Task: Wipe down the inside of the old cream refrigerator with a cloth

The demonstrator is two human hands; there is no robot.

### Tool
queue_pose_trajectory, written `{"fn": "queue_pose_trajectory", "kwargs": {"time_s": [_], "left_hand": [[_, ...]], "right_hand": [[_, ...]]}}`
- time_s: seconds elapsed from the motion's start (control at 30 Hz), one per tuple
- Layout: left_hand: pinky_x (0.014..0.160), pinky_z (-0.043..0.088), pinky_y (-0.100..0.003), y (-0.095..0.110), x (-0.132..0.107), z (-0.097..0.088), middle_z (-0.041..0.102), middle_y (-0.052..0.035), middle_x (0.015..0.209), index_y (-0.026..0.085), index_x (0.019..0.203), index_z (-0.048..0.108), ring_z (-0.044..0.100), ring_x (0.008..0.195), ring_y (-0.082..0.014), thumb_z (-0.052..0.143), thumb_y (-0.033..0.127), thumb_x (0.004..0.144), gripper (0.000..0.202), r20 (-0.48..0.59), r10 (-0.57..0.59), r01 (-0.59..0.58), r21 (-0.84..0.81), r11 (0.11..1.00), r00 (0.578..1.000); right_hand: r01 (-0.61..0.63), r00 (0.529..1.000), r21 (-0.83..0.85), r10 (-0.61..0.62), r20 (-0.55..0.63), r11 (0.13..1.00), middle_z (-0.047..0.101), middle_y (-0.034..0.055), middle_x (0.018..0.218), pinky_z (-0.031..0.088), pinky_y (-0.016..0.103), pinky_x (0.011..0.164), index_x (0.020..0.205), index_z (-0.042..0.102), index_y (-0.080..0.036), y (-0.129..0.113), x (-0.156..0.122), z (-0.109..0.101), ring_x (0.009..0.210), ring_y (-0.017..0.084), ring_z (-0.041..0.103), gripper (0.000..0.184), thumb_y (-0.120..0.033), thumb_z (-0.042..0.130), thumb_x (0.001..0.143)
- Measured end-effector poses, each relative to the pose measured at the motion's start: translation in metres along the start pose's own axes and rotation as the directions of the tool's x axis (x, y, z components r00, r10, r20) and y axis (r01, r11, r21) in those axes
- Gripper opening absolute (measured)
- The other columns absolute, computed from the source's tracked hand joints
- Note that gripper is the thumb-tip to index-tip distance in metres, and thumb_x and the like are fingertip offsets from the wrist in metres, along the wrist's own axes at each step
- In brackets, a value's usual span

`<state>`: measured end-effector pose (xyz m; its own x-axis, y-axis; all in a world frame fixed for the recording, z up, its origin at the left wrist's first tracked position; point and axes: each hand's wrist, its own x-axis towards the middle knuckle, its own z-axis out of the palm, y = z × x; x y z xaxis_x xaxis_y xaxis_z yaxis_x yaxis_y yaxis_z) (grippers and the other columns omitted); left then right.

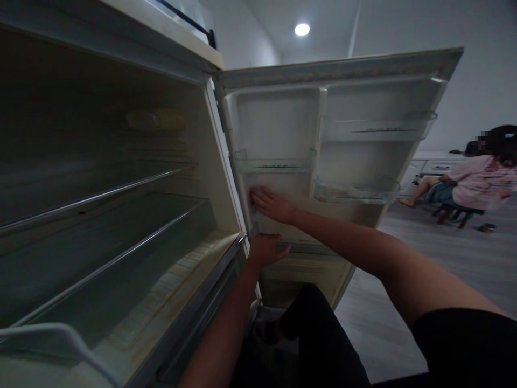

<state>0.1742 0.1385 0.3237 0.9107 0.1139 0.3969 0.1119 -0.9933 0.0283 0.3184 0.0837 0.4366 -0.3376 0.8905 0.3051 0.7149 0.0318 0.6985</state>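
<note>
Set in a dim, white-walled room [484, 75] with grey plank flooring [420, 269]. Find the refrigerator door [277, 118] swung open, right of the shelved refrigerator compartment [224, 213]. Note the right hand [273, 206], grip released, fingers extended against the inner panel [297, 189] below a clear door bin [274, 165]; left hand [263, 250] loose, lower down, contact impossible to tell. Best to press evenly, palm flat, clear of the likely fragile bin.

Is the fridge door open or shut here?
Open: the fridge door stands out from the cabinet, its inner bins showing, with the right hand at its inner face.
</note>
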Motion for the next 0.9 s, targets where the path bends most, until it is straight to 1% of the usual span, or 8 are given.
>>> {"fn": "queue_pose_trajectory", "kwargs": {"time_s": [0.1, 0.17, 0.3, 0.47, 0.6, 0.67, 0.8, 0.9], "left_hand": [[0.081, 0.055, -0.042, -0.004, -0.002, 0.001, 0.081, -0.0103, 0.093, 0.02, 0.1, 0.076, 0.077, 0.088, -0.0316, 0.055, 0.066, 0.092, 0.051, -0.013, 0.002, -0.002, 0.006, 1.0, 1.0], [0.082, 0.056, -0.042, -0.005, -0.003, 0.003, 0.082, -0.0099, 0.093, 0.02, 0.1, 0.076, 0.077, 0.088, -0.0316, 0.057, 0.065, 0.091, 0.05, -0.017, -0.005, 0.005, 0.012, 1.0, 1.0], [0.085, 0.056, -0.042, -0.004, -0.002, 0.004, 0.082, -0.0088, 0.097, 0.021, 0.103, 0.076, 0.077, 0.09, -0.0308, 0.06, 0.063, 0.09, 0.047, -0.023, -0.02, 0.02, 0.004, 1.0, 1.0], [0.086, 0.055, -0.041, -0.002, -0.002, 0.004, 0.082, -0.0084, 0.097, 0.022, 0.103, 0.077, 0.077, 0.091, -0.0304, 0.061, 0.062, 0.09, 0.045, -0.026, -0.027, 0.027, 0.005, 1.0, 0.999], [0.085, 0.055, -0.042, -0.003, -0.003, 0.004, 0.082, -0.0084, 0.095, 0.022, 0.103, 0.077, 0.076, 0.091, -0.0307, 0.06, 0.063, 0.09, 0.046, -0.02, -0.024, 0.024, -0.003, 1.0, 1.0], [0.085, 0.055, -0.042, -0.004, -0.003, 0.004, 0.082, -0.0083, 0.097, 0.022, 0.103, 0.077, 0.076, 0.091, -0.0306, 0.061, 0.063, 0.09, 0.046, -0.017, -0.023, 0.023, -0.008, 1.0, 1.0], [0.086, 0.055, -0.041, -0.005, -0.003, 0.004, 0.082, -0.0078, 0.099, 0.023, 0.104, 0.076, 0.076, 0.092, -0.0295, 0.063, 0.062, 0.088, 0.044, -0.018, -0.031, 0.031, 0.0, 1.0, 0.999], [0.086, 0.055, -0.042, -0.004, -0.003, 0.005, 0.082, -0.008, 0.1, 0.022, 0.103, 0.076, 0.076, 0.092, -0.0301, 0.062, 0.063, 0.089, 0.045, -0.022, -0.031, 0.031, 0.007, 0.999, 0.999]], "right_hand": [[0.016, 1.0, 0.019, -0.016, 0.0, 1.0, 0.05, 0.0159, 0.157, 0.048, 0.052, 0.111, 0.139, 0.057, -0.019, 0.012, -0.001, -0.022, 0.145, 0.027, 0.048, 0.04, -0.01, 0.034, 0.108], [-0.152, 0.986, 0.048, 0.148, 0.076, 0.987, 0.057, 0.0198, 0.145, 0.055, 0.046, 0.095, 0.142, 0.053, -0.019, 0.018, 0.003, -0.045, 0.129, 0.028, 0.059, 0.041, -0.011, 0.031, 0.109], [-0.467, 0.869, 0.054, 0.446, 0.215, 0.883, 0.063, 0.0202, 0.126, 0.056, 0.037, 0.076, 0.147, 0.048, -0.019, 0.018, 0.017, -0.075, 0.1, 0.026, 0.067, 0.043, -0.016, 0.027, 0.11], [-0.188, 0.98, 0.05, 0.185, 0.068, 0.981, 0.053, 0.0211, 0.145, 0.053, 0.048, 0.098, 0.137, 0.059, -0.015, 0.004, 0.016, -0.059, 0.125, 0.03, 0.057, 0.039, -0.014, 0.032, 0.109], [-0.001, 0.994, -0.04, 0.005, 0.105, 0.999, 0.053, 0.0213, 0.146, 0.045, 0.049, 0.111, 0.125, 0.069, -0.005, 0.001, 0.01, -0.044, 0.135, 0.031, 0.05, 0.042, -0.01, 0.032, 0.107], [-0.016, 0.989, -0.053, 0.023, 0.146, 0.998, 0.056, 0.0211, 0.142, 0.05, 0.045, 0.102, 0.123, 0.07, -0.004, 0.004, 0.01, -0.048, 0.13, 0.031, 0.053, 0.045, -0.007, 0.029, 0.105], [-0.3, 0.931, -0.017, 0.296, 0.213, 0.954, 0.056, 0.0235, 0.138, 0.054, 0.037, 0.076, 0.132, 0.063, -0.007, 0.015, 0.013, -0.071, 0.104, 0.027, 0.063, 0.049, -0.007, 0.022, 0.105], [-0.256, 0.949, 0.055, 0.24, 0.203, 0.965, 0.048, 0.0235, 0.15, 0.055, 0.036, 0.076, 0.136, 0.06, -0.012, 0.017, 0.014, -0.08, 0.106, 0.027, 0.063, 0.042, -0.012, 0.028, 0.108]]}}
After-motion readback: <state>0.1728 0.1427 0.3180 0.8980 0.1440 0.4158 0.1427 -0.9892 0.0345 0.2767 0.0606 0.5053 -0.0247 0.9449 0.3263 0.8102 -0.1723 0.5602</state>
